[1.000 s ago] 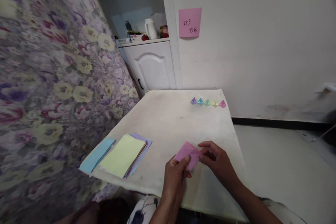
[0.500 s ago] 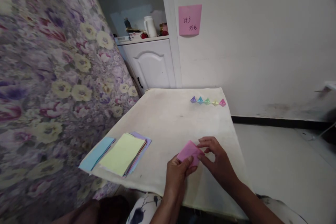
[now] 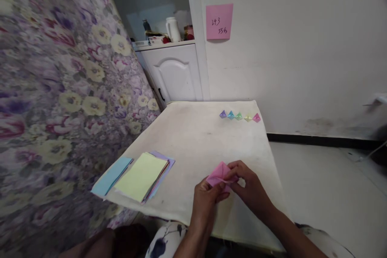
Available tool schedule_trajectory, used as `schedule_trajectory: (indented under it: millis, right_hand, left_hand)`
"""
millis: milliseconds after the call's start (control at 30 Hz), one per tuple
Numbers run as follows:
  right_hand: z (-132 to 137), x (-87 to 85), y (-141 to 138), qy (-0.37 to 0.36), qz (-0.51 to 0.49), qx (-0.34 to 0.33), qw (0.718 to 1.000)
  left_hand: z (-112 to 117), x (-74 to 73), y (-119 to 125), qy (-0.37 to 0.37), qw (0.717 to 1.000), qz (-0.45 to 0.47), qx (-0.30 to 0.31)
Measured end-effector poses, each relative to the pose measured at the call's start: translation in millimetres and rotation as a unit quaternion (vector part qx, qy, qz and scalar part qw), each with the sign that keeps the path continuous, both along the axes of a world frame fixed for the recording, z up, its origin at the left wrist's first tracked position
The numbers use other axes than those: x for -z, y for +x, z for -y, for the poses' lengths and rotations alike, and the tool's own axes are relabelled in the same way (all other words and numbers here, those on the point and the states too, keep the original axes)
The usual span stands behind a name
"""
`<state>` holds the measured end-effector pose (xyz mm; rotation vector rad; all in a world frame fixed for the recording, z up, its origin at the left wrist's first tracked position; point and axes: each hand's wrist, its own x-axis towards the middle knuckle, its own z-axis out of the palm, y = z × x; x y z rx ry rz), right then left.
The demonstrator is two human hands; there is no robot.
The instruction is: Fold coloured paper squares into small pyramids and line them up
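A pink folded paper point(image 3: 216, 174) is held above the near right part of the table, with creases meeting near its middle. My left hand point(image 3: 207, 196) grips its lower left side, thumb on top and fingers beneath. On the right side, my right hand point(image 3: 246, 181) pinches a flap between thumb and fingers. Part of the paper is hidden behind my fingers.
A cream-covered table point(image 3: 193, 137) bears a paper stack point(image 3: 143, 175) with a pale yellow sheet on top. Blue paper point(image 3: 111, 176) lies left of it. Several small folded paper pieces point(image 3: 239, 116) form a row at the back right. A floral curtain point(image 3: 75, 109) hangs at left.
My right hand has moved slightly left and taken a deeper pinch on the paper. A flap has lifted and the pink paper has opened up, showing inner creases.
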<state>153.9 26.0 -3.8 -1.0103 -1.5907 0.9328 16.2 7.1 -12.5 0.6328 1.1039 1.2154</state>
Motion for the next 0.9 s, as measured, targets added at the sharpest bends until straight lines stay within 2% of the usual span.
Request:
schedule_trajectory:
  millis: [133,500,733,900]
  right_hand:
    - [1.5,-1.9,-0.6,0.009,0.005,-0.002,1.000]
    - [0.5,0.1,-0.2,0.003,-0.003,0.014,1.000]
    - [-2.0,1.1,1.4,-0.041,-0.012,-0.011,0.999]
    - [-0.9,1.4,-1.2,-0.023,-0.001,-0.014,1.000]
  left_hand:
    - [-0.1,-1.0,-0.6,-0.004,1.000,0.000,-0.006]
    - [2.5,-4.7,-1.4,0.005,1.000,-0.017,0.025]
    - [1.5,1.9,-3.9,0.013,0.996,-0.086,0.036]
    - [0.7,4.3,-4.9,0.033,0.996,-0.075,0.038]
